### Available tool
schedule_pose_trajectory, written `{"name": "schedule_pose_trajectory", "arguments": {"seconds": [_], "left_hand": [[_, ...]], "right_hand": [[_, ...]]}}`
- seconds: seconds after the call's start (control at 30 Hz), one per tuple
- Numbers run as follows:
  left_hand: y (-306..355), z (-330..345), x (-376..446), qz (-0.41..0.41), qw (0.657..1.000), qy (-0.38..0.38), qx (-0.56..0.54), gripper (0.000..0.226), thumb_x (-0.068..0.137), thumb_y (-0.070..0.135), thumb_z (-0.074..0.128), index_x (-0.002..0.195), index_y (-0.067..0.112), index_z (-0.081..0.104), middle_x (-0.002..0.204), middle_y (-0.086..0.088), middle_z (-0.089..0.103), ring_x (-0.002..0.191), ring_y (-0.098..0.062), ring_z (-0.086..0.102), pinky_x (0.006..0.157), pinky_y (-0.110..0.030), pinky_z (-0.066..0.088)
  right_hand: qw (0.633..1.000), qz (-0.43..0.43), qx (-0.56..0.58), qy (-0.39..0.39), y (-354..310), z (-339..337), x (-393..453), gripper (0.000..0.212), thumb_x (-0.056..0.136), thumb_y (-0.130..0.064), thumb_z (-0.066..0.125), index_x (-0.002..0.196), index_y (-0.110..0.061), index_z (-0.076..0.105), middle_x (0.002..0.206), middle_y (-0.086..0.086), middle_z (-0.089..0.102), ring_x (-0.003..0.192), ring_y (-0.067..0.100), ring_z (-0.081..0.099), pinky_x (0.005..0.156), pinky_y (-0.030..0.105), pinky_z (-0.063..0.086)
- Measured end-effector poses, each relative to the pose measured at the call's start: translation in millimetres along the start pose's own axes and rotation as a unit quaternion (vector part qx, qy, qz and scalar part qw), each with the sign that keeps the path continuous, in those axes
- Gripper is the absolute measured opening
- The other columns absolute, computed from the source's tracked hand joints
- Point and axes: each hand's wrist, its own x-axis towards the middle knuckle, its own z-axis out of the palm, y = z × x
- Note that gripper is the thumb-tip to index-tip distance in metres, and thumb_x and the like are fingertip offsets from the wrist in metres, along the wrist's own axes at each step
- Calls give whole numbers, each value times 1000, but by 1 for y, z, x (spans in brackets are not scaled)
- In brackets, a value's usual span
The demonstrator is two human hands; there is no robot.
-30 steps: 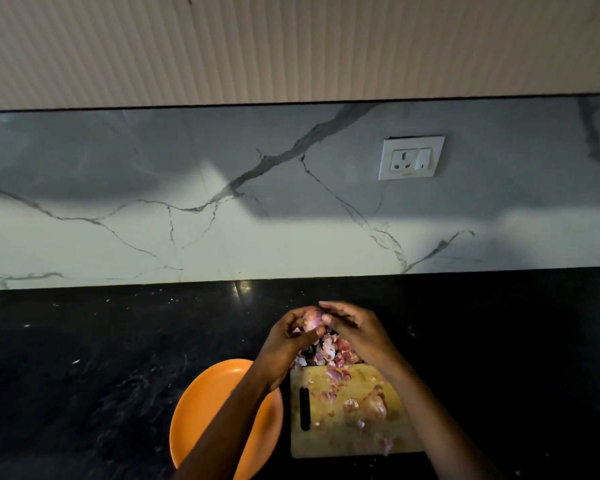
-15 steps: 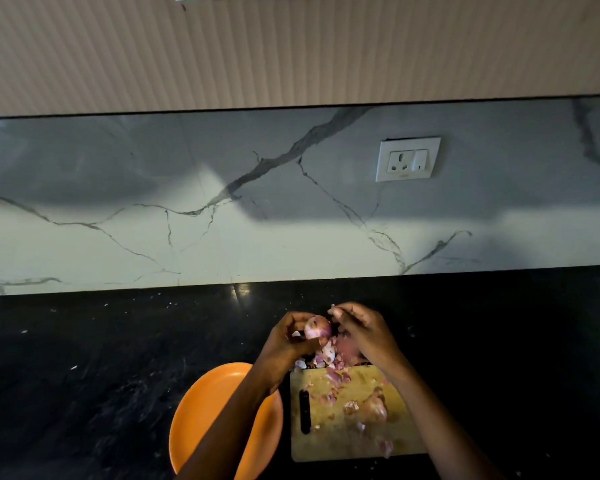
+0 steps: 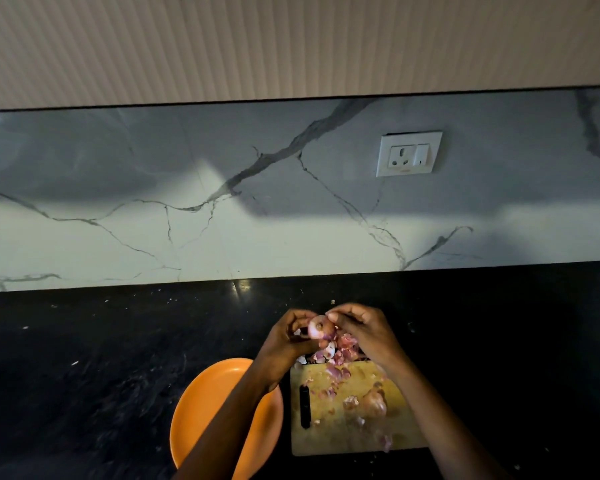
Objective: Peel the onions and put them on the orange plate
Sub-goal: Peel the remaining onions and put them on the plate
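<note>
Home kitchen: black counter [image 3: 118, 358], marble backsplash [image 3: 153, 237], wall socket [image 3: 409, 154].

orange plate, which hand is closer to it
Left. The left hand grips the onion just past the orange plate's far edge, its forearm crossing over the plate; the right hand is farther right, beyond the cutting board.

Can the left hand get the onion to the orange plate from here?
Probably yes. The left hand grips the onion just beyond the plate, which lies under its own forearm with nothing visible between; the right hand still pinches the onion.
</note>
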Motion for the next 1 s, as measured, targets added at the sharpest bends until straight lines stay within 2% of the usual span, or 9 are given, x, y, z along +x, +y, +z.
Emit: {"name": "schedule_pose_trajectory", "arguments": {"seconds": [0.13,0.23,0.33,0.5,0.57,0.7,0.9,1.0], "left_hand": [[1,3,0,1,999,19,-32,48,78,11,80,122,9,60,119,-14,68,110,-29,68,89,-45,59],[5,2,1,-21,997,9,-77,39,88,10,71,125,7,60,114,-15,70,103,-29,70,84,-37,58],[6,0,2,-34,995,-14,-89,32,97,12,60,129,6,60,110,-15,72,96,-22,69,81,-32,56],[14,3,4,-38,996,-35,-67,35,101,24,52,130,10,63,113,-12,72,96,-15,67,77,-26,52],[17,5,5,-42,995,-42,-76,38,102,27,48,132,9,62,113,-11,70,96,-16,63,75,-24,51],[20,7,4,-44,994,-43,-90,42,102,27,46,135,6,59,118,-14,68,99,-20,60,77,-23,52],[19,6,0,-36,995,-50,-83,41,102,27,48,137,9,57,126,-15,68,111,-23,65,91,-33,51],[19,8,-1,-32,994,-49,-89,41,103,29,52,137,9,57,128,-18,67,111,-24,65,89,-32,52]], "right_hand": [[999,1,32,-26,-5,0,-8,21,93,-16,70,113,-15,74,108,-1,76,106,12,70,91,25,55],[996,17,52,-70,-5,-1,-11,35,88,-9,73,122,-15,71,115,-6,75,110,10,69,93,23,54],[995,15,73,-60,-4,-3,-8,34,85,-3,74,116,-14,72,112,-4,76,109,13,70,91,23,55],[990,16,134,-36,-5,-3,-4,29,78,-2,76,106,-6,73,108,4,77,106,16,71,84,23,56],[986,13,167,-26,-3,-1,-2,25,80,1,74,105,-3,73,108,7,75,104,18,71,82,24,56],[975,22,220,-2,0,4,0,16,77,-9,74,93,-8,75,99,10,73,98,21,69,85,27,56],[989,19,147,26,4,7,2,12,88,-19,69,94,-9,71,92,7,74,89,18,68,80,28,56],[992,34,103,68,5,6,5,9,95,-18,65,98,-11,70,95,4,75,87,16,72,75,26,58]]}}
